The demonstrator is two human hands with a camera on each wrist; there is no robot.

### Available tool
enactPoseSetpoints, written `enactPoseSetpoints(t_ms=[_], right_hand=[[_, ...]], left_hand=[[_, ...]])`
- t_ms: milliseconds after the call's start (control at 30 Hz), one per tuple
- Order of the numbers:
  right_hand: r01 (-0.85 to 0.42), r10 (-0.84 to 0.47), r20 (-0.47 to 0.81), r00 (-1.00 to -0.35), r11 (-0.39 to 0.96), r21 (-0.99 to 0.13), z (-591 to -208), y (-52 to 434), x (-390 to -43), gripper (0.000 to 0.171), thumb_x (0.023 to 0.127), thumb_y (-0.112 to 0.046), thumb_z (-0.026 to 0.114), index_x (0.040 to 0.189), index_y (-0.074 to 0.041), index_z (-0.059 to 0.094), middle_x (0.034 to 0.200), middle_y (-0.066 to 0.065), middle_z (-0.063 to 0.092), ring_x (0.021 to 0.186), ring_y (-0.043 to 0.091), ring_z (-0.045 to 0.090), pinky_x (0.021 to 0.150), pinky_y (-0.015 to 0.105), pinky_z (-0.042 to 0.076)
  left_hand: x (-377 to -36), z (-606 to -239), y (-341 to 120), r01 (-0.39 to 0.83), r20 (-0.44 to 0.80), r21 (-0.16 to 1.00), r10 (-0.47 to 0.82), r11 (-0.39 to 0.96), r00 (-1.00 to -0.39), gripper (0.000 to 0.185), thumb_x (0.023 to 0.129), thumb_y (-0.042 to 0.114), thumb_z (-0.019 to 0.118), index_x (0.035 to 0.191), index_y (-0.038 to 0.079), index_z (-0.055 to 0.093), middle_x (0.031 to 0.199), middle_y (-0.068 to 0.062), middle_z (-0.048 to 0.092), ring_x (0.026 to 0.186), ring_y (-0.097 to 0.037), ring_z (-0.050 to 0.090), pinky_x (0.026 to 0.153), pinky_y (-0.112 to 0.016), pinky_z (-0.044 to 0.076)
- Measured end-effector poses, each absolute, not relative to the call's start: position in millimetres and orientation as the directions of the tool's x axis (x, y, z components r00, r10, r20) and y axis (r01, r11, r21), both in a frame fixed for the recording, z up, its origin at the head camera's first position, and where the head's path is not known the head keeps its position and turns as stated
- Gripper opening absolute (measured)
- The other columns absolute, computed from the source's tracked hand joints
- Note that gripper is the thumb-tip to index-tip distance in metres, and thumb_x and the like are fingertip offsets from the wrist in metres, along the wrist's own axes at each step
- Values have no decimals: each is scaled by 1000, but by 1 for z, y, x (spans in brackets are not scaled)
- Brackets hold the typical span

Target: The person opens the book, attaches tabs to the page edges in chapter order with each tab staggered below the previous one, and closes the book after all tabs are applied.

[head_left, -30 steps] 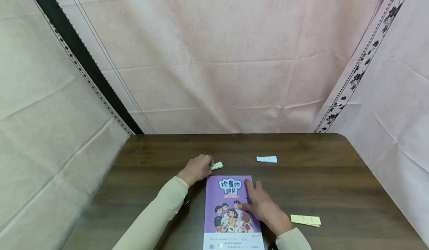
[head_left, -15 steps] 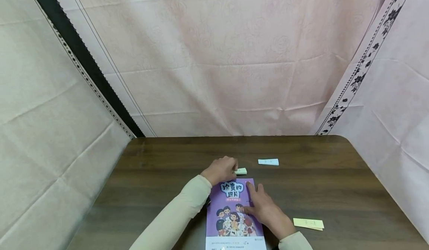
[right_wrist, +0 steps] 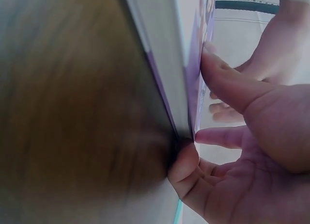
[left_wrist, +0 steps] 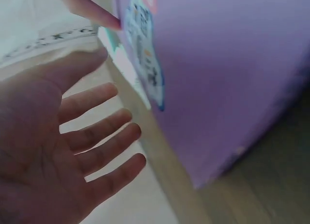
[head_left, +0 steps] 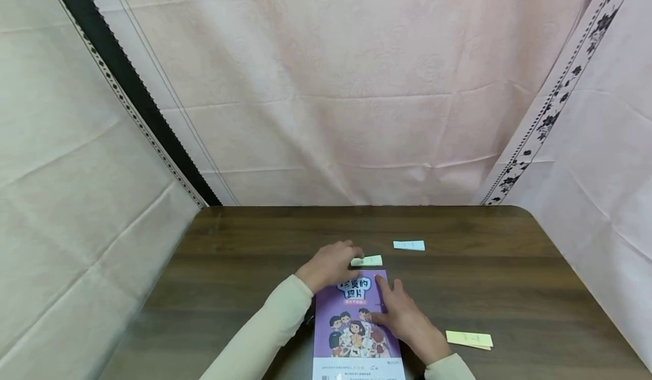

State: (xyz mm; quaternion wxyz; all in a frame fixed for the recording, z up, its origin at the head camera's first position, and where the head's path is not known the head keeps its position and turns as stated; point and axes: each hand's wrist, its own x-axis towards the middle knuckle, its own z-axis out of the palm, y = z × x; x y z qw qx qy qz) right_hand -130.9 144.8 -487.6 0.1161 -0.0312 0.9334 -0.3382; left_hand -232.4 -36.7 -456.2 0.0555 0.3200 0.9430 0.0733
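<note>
While the purple picture book (head_left: 355, 326) lies flat on the dark wooden counter (head_left: 509, 289) right in front of the person, both hands are at its far end. The right hand (head_left: 404, 320) rests on the cover with fingers straight and spread, the forefinger reaching toward the book's far right corner; in the right wrist view the fingertips (right_wrist: 213, 64) press against the book's edge (right_wrist: 186, 78). The left hand (head_left: 331, 264) sits just past the book's far left corner, partly over the title, its fingers touching the near end of a pale green slip of paper (head_left: 368, 261) that lies just beyond the book's top edge. In the left wrist view the left hand (left_wrist: 58, 151) shows an open palm with fingers relaxed and apart, holding nothing, beside the purple cover (left_wrist: 218, 73). Farther back and to the right, a light blue slip (head_left: 409, 246) lies alone on the counter, well apart from both hands. A yellow slip (head_left: 470, 340) lies near the right forearm, to the right of the book. Pink patterned cloth (head_left: 326, 85) hangs behind and at both sides.
</note>
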Motion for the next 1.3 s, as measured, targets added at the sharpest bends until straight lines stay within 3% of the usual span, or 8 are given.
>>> enactPoseSetpoints(t_ms=[200,367,567,733,900,1033,1100,1300], right_hand=[[1,-137,-171,-976,779,-627,-486,145,-131,92,87,-23,87,161,1,37,154,48,28,133,68,44,105,73,43],[-7,-141,-165,-976,780,-626,-484,147,-131,89,90,-21,85,161,1,37,154,49,26,134,69,41,106,74,42],[11,-128,-192,-973,807,-590,-474,155,-135,76,97,-22,77,160,-2,40,157,50,22,137,70,37,105,78,38],[-70,-158,-125,-980,848,-526,-466,158,-149,64,101,-25,74,153,2,49,155,48,30,140,66,37,106,74,41],[-239,-248,40,-968,863,-445,-464,155,-174,51,98,-17,77,140,7,60,133,33,54,126,54,55,101,63,53],[-416,-380,168,-910,834,-363,-471,151,-198,33,95,-5,78,125,6,68,116,20,64,107,39,64,100,55,54],[-474,-434,190,-880,819,-323,-474,150,-208,28,95,-2,78,121,5,71,113,17,68,106,37,67,104,56,52],[-517,-491,163,-856,807,-287,-479,140,-230,25,92,-3,81,116,0,76,112,13,74,105,32,71,94,47,59]], left_hand=[[-187,-447,-64,629,-98,171,649,758,-755,78,90,53,81,153,16,56,157,-11,52,143,-30,52,115,-49,46],[-152,-450,-79,630,-172,161,650,760,-740,93,85,59,83,159,16,48,166,-15,40,153,-32,39,122,-48,38],[-132,-459,-75,621,-167,173,644,765,-747,95,82,59,85,159,16,49,168,-16,36,154,-33,38,114,-48,48],[-128,-464,-70,577,-176,168,600,799,-780,97,79,57,89,158,15,51,168,-17,37,154,-34,38,112,-49,49],[-127,-461,-64,578,-164,134,593,805,-788,96,73,51,96,150,8,57,160,-23,47,147,-39,46,114,-44,48],[-127,-459,-59,580,-180,105,589,808,-788,96,70,48,98,145,3,58,156,-25,50,144,-41,49,115,-41,48],[-126,-459,-57,574,-197,99,581,813,-790,97,70,47,99,146,3,57,156,-25,49,145,-40,49,114,-41,48],[-124,-459,-56,571,-204,72,573,817,-794,96,69,46,99,144,3,58,154,-23,51,144,-39,50,114,-38,47]])
